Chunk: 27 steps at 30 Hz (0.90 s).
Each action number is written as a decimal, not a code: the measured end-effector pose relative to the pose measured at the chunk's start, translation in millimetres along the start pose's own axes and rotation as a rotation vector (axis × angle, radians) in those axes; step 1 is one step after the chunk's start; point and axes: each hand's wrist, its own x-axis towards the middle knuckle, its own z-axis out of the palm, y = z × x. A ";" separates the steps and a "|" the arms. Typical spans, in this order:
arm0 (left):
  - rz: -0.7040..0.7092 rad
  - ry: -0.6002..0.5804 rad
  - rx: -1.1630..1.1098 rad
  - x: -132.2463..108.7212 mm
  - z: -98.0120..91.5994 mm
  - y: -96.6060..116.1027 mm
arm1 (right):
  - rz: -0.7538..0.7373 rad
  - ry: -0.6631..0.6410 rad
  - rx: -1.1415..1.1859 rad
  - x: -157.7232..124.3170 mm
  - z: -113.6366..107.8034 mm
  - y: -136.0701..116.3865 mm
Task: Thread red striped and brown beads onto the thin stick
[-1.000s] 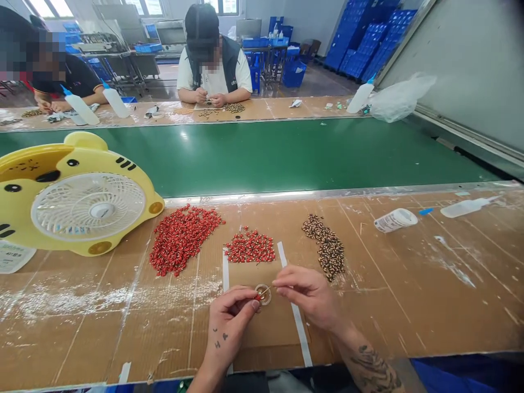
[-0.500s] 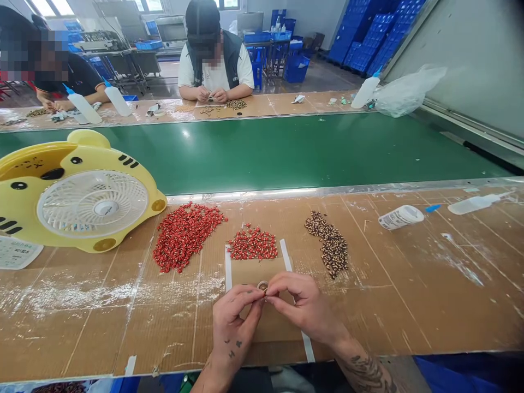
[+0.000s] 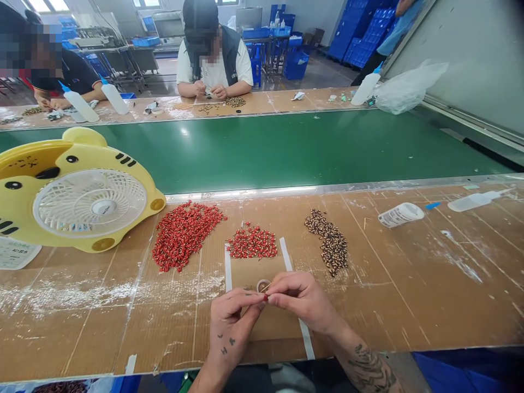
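My left hand (image 3: 234, 322) pinches a small red piece (image 3: 266, 298) between thumb and fingertips above the cardboard. Against it come the closed fingertips of my right hand (image 3: 305, 303), from which a thin pale stick (image 3: 265, 289) juts out. Just behind the fingertips sits a small round dish (image 3: 262, 284), partly covered by them. Further back, between two white tape strips (image 3: 286, 254), lies a small pile of red pieces (image 3: 252, 242). A larger red pile (image 3: 184, 234) spreads to the left, and dark-and-gold pieces (image 3: 327, 240) form a curved pile on the right.
A yellow animal-faced fan (image 3: 98, 204) stands at left. On the right lie a white bottle (image 3: 401, 215), a blue cap (image 3: 433, 206) and a clear squeeze bottle (image 3: 470, 202). Beyond runs a green belt (image 3: 286, 147), with two people (image 3: 215, 60) working across it.
The red piece now shows between my fingertips, and the thin stick has come into sight. My hands have barely shifted. A person's arm has appeared at the far upper right.
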 end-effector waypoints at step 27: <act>0.103 -0.024 0.716 85.8 -41.6 -48.1 | 0.001 0.185 -0.398 0.4 -29.9 14.3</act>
